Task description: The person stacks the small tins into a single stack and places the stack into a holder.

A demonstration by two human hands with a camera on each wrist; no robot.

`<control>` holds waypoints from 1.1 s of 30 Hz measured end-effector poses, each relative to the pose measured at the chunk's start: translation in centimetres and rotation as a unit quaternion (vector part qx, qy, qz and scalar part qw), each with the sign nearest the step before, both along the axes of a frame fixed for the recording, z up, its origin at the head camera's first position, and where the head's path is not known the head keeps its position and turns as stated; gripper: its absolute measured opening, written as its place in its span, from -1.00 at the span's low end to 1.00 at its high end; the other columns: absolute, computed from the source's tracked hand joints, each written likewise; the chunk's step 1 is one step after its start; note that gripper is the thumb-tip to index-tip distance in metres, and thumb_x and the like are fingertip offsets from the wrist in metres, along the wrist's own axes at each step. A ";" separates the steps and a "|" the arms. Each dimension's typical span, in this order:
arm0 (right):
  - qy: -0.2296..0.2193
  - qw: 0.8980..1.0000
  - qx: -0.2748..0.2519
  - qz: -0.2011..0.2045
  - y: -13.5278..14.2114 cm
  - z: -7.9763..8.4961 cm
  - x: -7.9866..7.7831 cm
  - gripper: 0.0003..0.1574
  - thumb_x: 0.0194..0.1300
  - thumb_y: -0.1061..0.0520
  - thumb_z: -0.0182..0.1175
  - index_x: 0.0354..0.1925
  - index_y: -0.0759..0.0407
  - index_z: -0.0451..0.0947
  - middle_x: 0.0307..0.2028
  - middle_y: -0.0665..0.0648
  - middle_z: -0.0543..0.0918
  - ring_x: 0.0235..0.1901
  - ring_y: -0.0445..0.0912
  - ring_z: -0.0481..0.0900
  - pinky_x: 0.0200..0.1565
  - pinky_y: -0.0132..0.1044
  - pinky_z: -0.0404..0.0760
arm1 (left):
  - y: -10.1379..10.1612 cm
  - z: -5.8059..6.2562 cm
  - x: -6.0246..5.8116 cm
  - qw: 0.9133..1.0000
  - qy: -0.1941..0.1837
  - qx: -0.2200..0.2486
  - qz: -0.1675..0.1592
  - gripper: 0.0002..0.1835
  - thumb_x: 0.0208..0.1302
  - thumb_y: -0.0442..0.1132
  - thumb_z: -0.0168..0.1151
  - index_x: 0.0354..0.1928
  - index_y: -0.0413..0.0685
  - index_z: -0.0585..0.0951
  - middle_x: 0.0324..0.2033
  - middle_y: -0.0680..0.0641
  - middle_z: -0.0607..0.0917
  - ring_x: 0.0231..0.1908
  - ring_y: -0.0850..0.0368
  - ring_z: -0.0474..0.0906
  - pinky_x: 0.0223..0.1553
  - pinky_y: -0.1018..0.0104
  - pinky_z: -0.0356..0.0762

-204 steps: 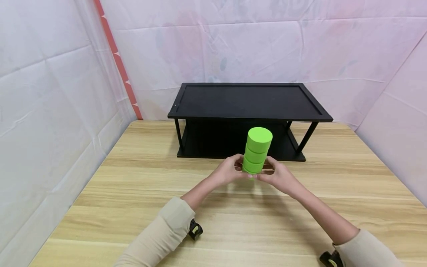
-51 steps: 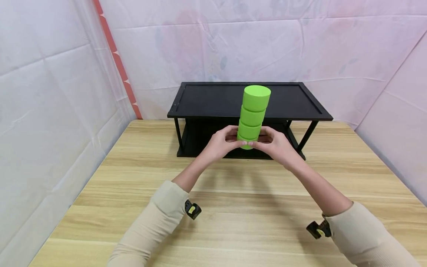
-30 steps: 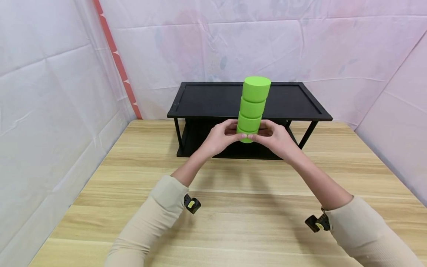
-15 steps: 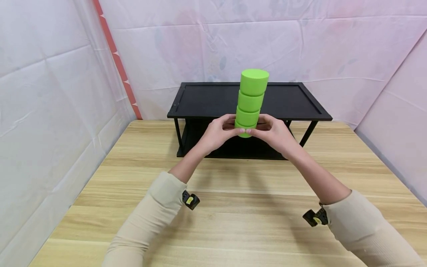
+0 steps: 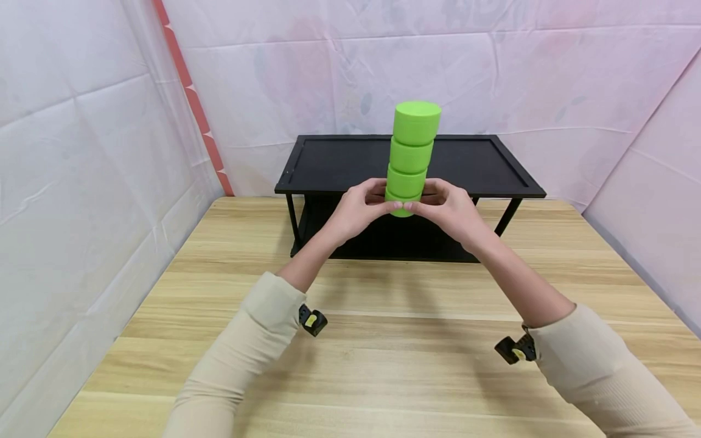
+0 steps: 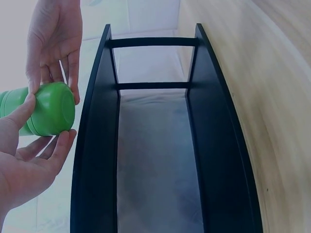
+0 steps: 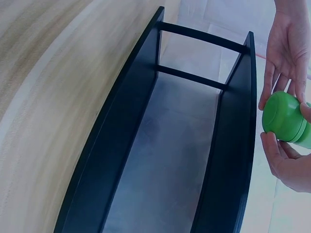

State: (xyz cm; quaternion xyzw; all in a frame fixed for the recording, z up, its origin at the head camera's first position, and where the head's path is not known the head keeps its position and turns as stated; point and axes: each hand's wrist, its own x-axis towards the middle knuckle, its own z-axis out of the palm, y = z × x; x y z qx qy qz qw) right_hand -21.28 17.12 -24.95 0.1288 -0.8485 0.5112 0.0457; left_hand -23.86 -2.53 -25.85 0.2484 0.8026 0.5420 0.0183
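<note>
Both hands hold a tall green stack of several round, cup-like pieces (image 5: 413, 155) by its lowest piece. My left hand (image 5: 353, 213) curls round the left side and my right hand (image 5: 453, 213) round the right, with the thumb tips meeting at the front. The stack leans slightly to the right and overlaps the top board of a black two-tier shelf (image 5: 345, 164) in the head view. In the left wrist view the rounded bottom of the stack (image 6: 53, 109) shows between the fingers, above the top board. The right wrist view shows the same bottom piece (image 7: 282, 114).
The black shelf stands at the back of a wooden table (image 5: 383, 365), its lower board (image 5: 356, 246) resting on it and thin posts (image 5: 509, 216) joining the tiers. Pale fabric walls (image 5: 235, 73) enclose the back and sides.
Both hands have raised the green stack from low in front of the shelf to the height of its top board, shifting a little left and farther away. The grip looks the same.
</note>
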 end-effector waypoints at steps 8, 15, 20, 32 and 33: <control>-0.004 1.000 0.001 -0.004 -0.1 0.4 -0.4 -0.29 0.14 -0.05 0.30 0.18 0.19 0.35 0.03 0.15 0.49 -0.02 -0.03 0.47 0.00 -0.10 0.45 | -0.1 0.5 -0.3 1.000 0.005 -0.002 0.006 -0.41 0.18 -0.08 0.26 0.23 -0.05 0.36 0.05 -0.01 0.49 -0.02 0.18 0.47 -0.08 0.38 0.46; 0.001 1.000 0.000 0.001 -0.1 0.6 -0.7 -0.28 0.15 -0.07 0.29 0.19 0.20 0.34 0.05 0.16 0.48 0.00 -0.01 0.46 0.02 -0.09 0.43 | -0.2 0.7 -0.7 1.000 0.005 -0.001 0.006 -0.42 0.19 -0.06 0.24 0.24 -0.04 0.36 0.06 -0.01 0.49 0.00 0.18 0.45 -0.08 0.38 0.46; 0.006 1.000 0.002 0.002 -0.1 0.9 -0.9 -0.27 0.15 -0.07 0.28 0.20 0.20 0.33 0.06 0.17 0.47 0.01 -0.01 0.44 0.04 -0.07 0.41 | -0.2 1.0 -0.9 1.000 0.009 0.002 0.005 -0.42 0.20 -0.06 0.24 0.24 -0.04 0.36 0.07 -0.01 0.49 0.01 0.19 0.45 -0.08 0.37 0.46; 0.010 1.000 -0.001 -0.001 -0.1 1.4 -1.9 -0.25 0.14 -0.11 0.28 0.21 0.18 0.33 0.07 0.16 0.47 0.04 -0.01 0.42 0.07 -0.05 0.38 | 0.0 1.7 -1.9 1.000 0.021 0.004 0.007 -0.43 0.20 -0.09 0.24 0.24 -0.04 0.37 0.08 -0.04 0.49 0.02 0.17 0.45 -0.07 0.38 0.46; 0.010 1.000 0.000 -0.002 -0.1 1.4 -2.0 -0.25 0.14 -0.11 0.28 0.21 0.17 0.33 0.07 0.16 0.46 0.04 -0.01 0.42 0.07 -0.04 0.38 | 0.0 1.8 -2.0 1.000 0.020 0.004 0.008 -0.44 0.20 -0.09 0.24 0.23 -0.04 0.37 0.08 -0.04 0.50 0.02 0.17 0.45 -0.07 0.38 0.46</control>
